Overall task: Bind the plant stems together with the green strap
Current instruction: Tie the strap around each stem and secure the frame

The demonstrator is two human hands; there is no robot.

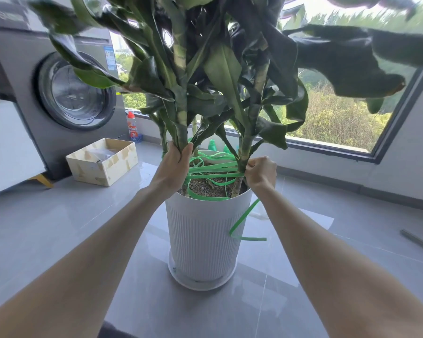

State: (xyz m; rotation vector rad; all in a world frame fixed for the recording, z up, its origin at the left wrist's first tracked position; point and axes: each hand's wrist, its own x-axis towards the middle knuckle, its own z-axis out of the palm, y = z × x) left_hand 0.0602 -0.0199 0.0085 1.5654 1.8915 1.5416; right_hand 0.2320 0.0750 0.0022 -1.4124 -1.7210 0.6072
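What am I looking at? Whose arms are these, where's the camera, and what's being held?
There is no robot here. This is a single picture from a wide-angle camera worn on a person's head, looking down at their own bare arms. The left hand grips one plant stem. The right hand pinches the green strap beside a second stem. The strap loops loosely between the stems above the soil, and a loose end hangs down outside the white ribbed pot. The pot stands on a saucer on the grey tiled floor. Behind it are a washing machine, an open cardboard box, a red-capped bottle and a window.
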